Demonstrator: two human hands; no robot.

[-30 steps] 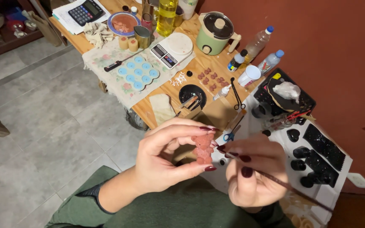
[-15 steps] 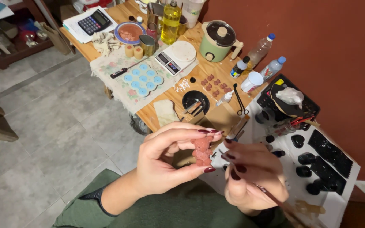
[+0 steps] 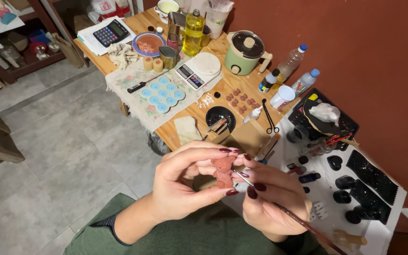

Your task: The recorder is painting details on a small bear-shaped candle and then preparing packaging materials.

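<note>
Left hand: fingers pinch a small reddish bear, upright, above the lap, in front of the table's near edge.
Right hand: fingers grasp a thin brush, tip touching the bear.
Table: blue mould, scale, green cooker by the far edge.

I'm holding a matt, grainy, reddish bear figure and a thin wooden-handled brush; my dark nails are looking glossy, above a bare wooden desk and smooth grey floor tiles.
</note>
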